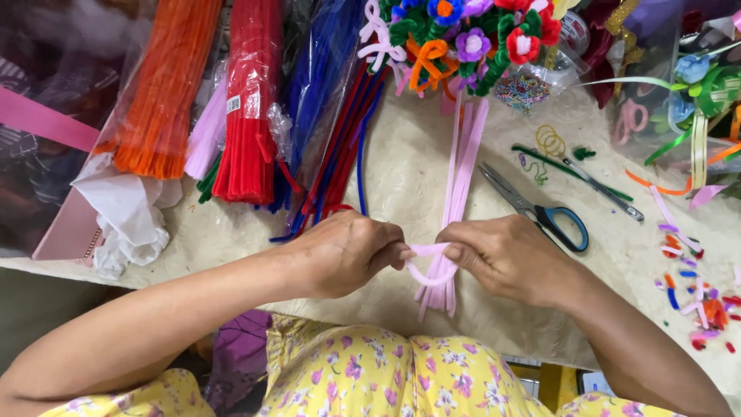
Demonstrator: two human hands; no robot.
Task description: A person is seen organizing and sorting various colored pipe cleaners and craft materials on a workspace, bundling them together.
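My left hand [343,253] and my right hand [505,256] meet at the middle of the table, each pinching one end of a light pink pipe cleaner [426,262] bent into a loop between them. Under the loop lies a bundle of straight light pink pipe cleaners [461,166] that runs away from me toward a cluster of finished pipe-cleaner flowers [471,35]. Blue-handled scissors [540,208] rest just beyond my right hand.
Packs of orange [162,85], red [248,100] and blue [324,77] pipe cleaners lie at the back left. White crumpled paper [127,212] sits at the left edge. Coloured clippings [695,293] litter the right side, with ribbons [695,93] behind. The cream tablecloth [231,232] covers the table.
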